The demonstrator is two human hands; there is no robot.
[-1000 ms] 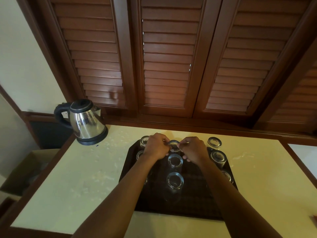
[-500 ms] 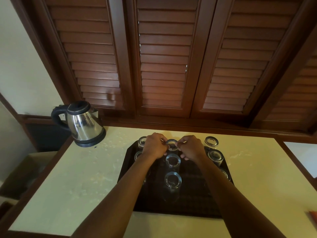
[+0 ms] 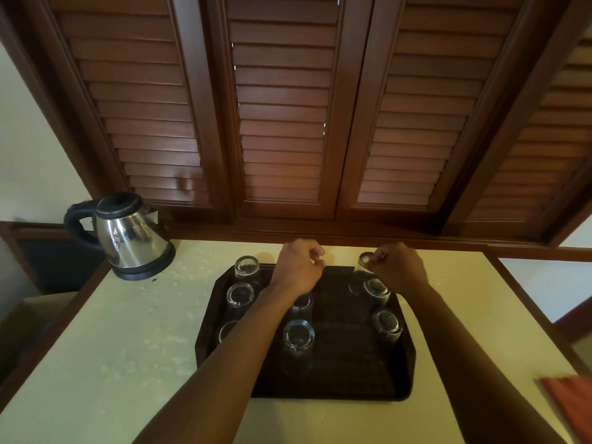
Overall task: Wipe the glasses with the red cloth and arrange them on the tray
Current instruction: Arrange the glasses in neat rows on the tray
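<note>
A dark tray [image 3: 346,379] lies on the cream table and holds several clear glasses standing upside down. My right hand [image 3: 398,267] pinches the upturned base of the back right glass [image 3: 365,260] at the tray's far edge. My left hand [image 3: 298,267] hovers over the back middle of the tray with its fingers curled and nothing visible in them; it hides whatever is under it. A front middle glass [image 3: 298,339] stands between my forearms. The red cloth [image 3: 573,408] lies at the table's lower right edge, away from both hands.
A steel electric kettle [image 3: 128,238] with a black handle stands at the table's back left corner. Brown louvred shutters [image 3: 282,123] rise right behind the table. Bare tabletop [image 3: 128,363] stretches to the left of the tray.
Both hands were together at the back middle glass. My right hand has moved right onto the back right glass, and my left hand has lifted slightly off the middle one.
</note>
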